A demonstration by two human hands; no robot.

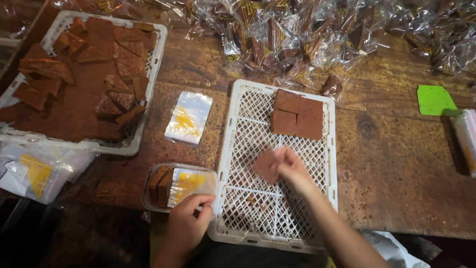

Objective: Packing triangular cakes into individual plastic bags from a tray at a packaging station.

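Observation:
My right hand (pixel 291 168) pinches a flat brown square slab (pixel 266 167) just above the white lattice tray (pixel 238 149) in front of me. A block of several more brown slabs (pixel 297 115) lies at the tray's far end. My left hand (pixel 189 221) rests at the near left corner of the tray, fingers on the edge of a clear plastic bag (pixel 191 182) with a yellow print. That bag lies in a shallow clear container (pixel 148 191) next to two brown slabs (pixel 159 186) standing on edge.
A second white crate (pixel 148 94) at far left holds many brown triangular pieces. An empty printed bag (pixel 189 117) lies between the crates. Wrapped pieces in cellophane (pixel 297 34) pile along the far edge. A green card (pixel 435 100) lies at right, more bags (pixel 34 173) at left.

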